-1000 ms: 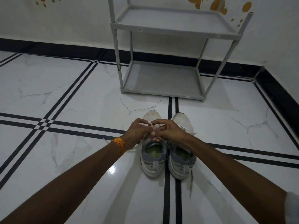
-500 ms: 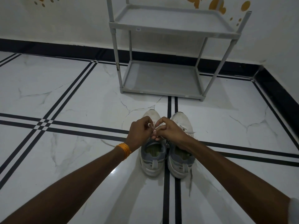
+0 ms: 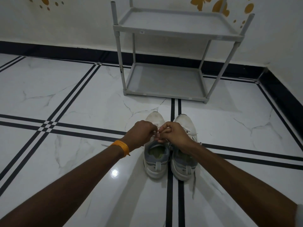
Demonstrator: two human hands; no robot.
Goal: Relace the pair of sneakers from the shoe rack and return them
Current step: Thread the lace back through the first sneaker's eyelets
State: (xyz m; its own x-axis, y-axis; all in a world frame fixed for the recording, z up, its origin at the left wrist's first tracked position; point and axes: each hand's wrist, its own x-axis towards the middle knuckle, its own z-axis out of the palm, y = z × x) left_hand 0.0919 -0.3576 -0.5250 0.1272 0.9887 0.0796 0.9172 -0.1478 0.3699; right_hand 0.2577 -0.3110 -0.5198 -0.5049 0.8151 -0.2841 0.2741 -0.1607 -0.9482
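Two white-and-grey sneakers stand side by side on the floor, toes pointing away from me: the left sneaker [image 3: 155, 163] and the right sneaker [image 3: 184, 163]. Over the left sneaker's tongue, my left hand [image 3: 141, 135] and my right hand [image 3: 174, 134] meet, each pinching an end of its white lace [image 3: 157, 134]. The lace rows under my hands are hidden. A loose lace [image 3: 194, 177] of the right sneaker trails down its right side onto the floor. The grey two-shelf shoe rack [image 3: 165, 94] stands beyond the sneakers, both shelves bare.
White marble floor with black stripe lines [image 3: 170, 194] stretches all around. A white wall with a black skirting [image 3: 65, 51] runs behind the rack, and a second wall [image 3: 285, 102] closes the right side. An orange band [image 3: 121, 147] sits on my left wrist.
Both hands stay on the left sneaker's lace; they have drawn closer together and risen slightly, and the pink-white lace seen between the fingers earlier is now mostly covered.
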